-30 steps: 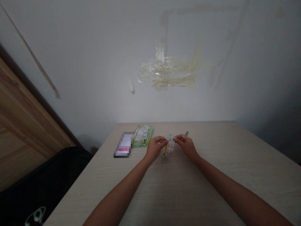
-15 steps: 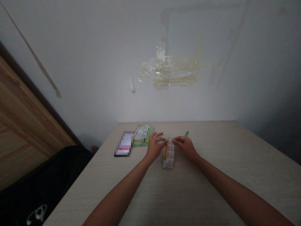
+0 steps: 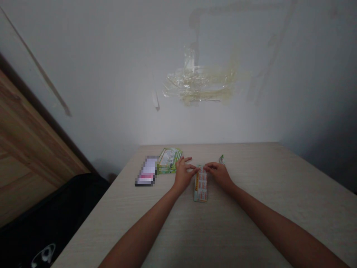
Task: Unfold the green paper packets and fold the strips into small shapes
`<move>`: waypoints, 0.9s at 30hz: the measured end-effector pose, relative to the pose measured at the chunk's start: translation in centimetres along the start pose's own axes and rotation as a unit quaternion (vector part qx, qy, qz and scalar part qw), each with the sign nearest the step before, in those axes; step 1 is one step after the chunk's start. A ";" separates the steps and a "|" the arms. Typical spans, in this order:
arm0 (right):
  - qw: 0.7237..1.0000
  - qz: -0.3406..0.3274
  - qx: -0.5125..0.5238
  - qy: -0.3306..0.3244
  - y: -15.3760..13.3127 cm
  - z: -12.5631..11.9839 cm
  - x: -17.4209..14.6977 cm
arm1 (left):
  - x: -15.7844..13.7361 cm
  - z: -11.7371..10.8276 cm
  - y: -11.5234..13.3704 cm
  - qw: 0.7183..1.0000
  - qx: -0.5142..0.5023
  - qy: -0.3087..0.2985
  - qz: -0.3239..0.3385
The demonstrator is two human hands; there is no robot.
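On the table lies a narrow printed paper card [image 3: 201, 187], pale green at its edges, with rows of white-and-orange boxes and a yellow strip along its left side. My left hand [image 3: 184, 172] pinches its far left edge between thumb and index finger, the other fingers stretched out. At the far right corner, my right hand [image 3: 219, 172] holds it in a pinch, fingers curled together. The card's near end is uncovered and rests flat or almost flat. Its print is too small to read.
Left of my left hand lies a fanned stack of green-and-white printed sheets [image 3: 168, 160]. A phone [image 3: 147, 173] with a blurred screen sits beside it. A small green-and-white scrap [image 3: 221, 159] lies behind my right hand. The wall [image 3: 111, 74] borders the table's far edge.
The card and both hands have shifted very slightly toward me. Both pinches stay at the card's far end.
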State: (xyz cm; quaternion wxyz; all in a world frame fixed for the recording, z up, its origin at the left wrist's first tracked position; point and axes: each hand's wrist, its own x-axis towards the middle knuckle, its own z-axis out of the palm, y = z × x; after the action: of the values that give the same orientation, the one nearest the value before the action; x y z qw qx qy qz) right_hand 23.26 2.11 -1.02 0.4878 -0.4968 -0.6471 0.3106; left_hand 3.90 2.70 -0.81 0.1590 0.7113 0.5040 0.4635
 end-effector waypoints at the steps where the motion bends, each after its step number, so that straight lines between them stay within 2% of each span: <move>1: 1.000 -0.001 0.003 0.001 0.1 0.0 0.0 | 0.0 0.0 0.0 1.000 -0.001 0.001 0.001; 18: 1.000 -0.022 -0.008 0.016 1.0 0.2 0.1 | 0.2 -0.3 0.4 1.000 0.010 0.007 0.013; 27: 1.000 -0.008 0.012 0.017 1.1 0.5 0.1 | 0.2 -0.4 0.5 1.000 0.019 0.006 0.014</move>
State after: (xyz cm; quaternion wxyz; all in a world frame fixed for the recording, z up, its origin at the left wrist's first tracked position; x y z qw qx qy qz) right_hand 23.20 2.57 -2.12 0.5074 -0.4906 -0.6389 0.3060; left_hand 3.92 2.54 -0.15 0.1364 0.7183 0.5035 0.4603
